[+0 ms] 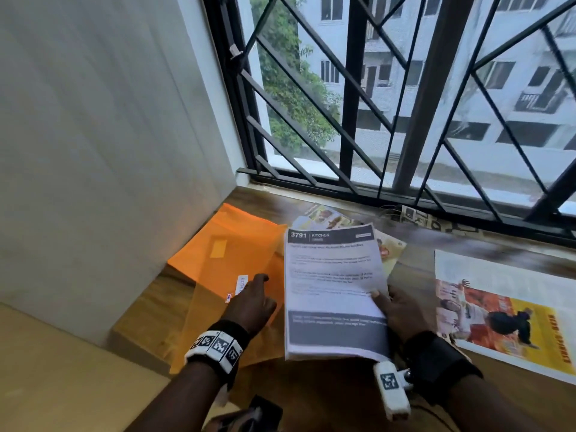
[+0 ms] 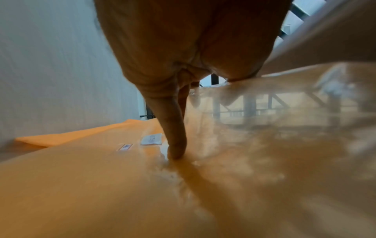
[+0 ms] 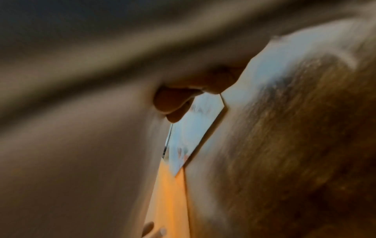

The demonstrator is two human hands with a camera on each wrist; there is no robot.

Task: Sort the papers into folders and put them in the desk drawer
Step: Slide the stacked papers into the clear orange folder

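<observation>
Right hand (image 1: 400, 310) pinches the printed papers (image 1: 335, 291) by their right edge, above the table (image 1: 411, 241). Left hand (image 1: 252, 302), fingers straight, presses the orange folder (image 1: 224, 260) near the table's left edge. Likely filing next: lift the cover, feed the papers in squarely.

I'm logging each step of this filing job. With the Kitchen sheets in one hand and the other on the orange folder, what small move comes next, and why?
Probably lift the orange folder's cover. The left hand presses on it; the right hand holds the Kitchen sheets right beside it, not yet inside.
</observation>
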